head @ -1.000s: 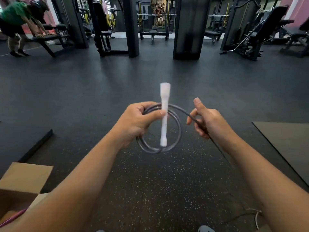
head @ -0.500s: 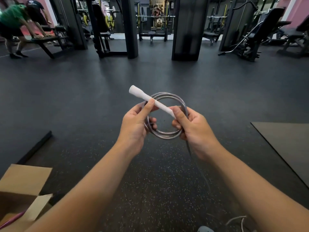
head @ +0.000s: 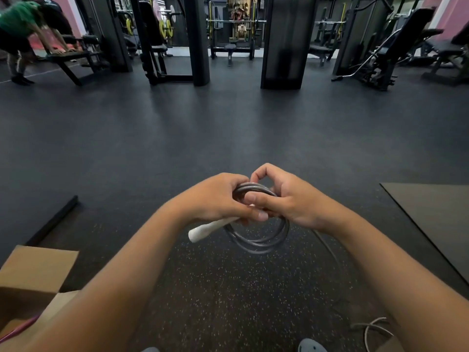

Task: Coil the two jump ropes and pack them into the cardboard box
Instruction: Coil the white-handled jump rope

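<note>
Commercial gym. Dark speckled rubber floor [head: 228, 301], black machine uprights [head: 281, 41], incline bench [head: 406, 47], flat bench [head: 73, 57] far left with person [head: 17, 29] leaning on it, yellow weight plates [head: 166, 27], barbell rack [head: 236, 21] at back, floor mat [head: 436, 214] at right.

Grey jump rope [head: 256, 240] coiled midair; cardboard box [head: 38, 270] open.

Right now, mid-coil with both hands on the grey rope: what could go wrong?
1. Both the left hand and right hand pinch the coil at its top only; the hanging loops may spring open if either lets go.
2. The loose rope tail trails to the floor near the shoe and may snag.
3. The white handle sticks out sideways and could catch the box flap when packing.
</note>
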### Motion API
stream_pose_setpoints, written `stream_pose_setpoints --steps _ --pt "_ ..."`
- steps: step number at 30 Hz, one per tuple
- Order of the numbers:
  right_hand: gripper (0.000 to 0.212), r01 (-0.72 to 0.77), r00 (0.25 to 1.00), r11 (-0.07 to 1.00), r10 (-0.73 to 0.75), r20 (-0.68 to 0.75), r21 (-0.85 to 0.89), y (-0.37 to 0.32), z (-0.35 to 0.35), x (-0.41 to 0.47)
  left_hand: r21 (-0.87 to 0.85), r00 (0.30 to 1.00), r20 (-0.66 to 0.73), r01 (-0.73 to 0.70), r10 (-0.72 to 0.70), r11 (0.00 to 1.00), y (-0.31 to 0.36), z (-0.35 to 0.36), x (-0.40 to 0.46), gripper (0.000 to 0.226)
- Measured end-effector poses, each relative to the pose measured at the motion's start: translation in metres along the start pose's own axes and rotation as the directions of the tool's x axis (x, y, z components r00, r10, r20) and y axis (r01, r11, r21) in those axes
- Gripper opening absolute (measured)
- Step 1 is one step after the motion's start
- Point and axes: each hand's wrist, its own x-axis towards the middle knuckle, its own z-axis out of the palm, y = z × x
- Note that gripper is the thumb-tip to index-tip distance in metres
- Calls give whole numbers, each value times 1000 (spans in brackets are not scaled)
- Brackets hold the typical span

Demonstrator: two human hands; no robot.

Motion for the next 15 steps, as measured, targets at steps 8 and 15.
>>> stream_pose_setpoints --steps 8,15 --pt "38 51 984 998 -56 -170 -36 0 -6 -2 -232 998 16 -58 63 971 -2 14 -2 30" --pt "55 73 961 996 -85 -264 -56 -4 -10 -7 -261 994 -17 -113 112 959 -4 5 -4 21"
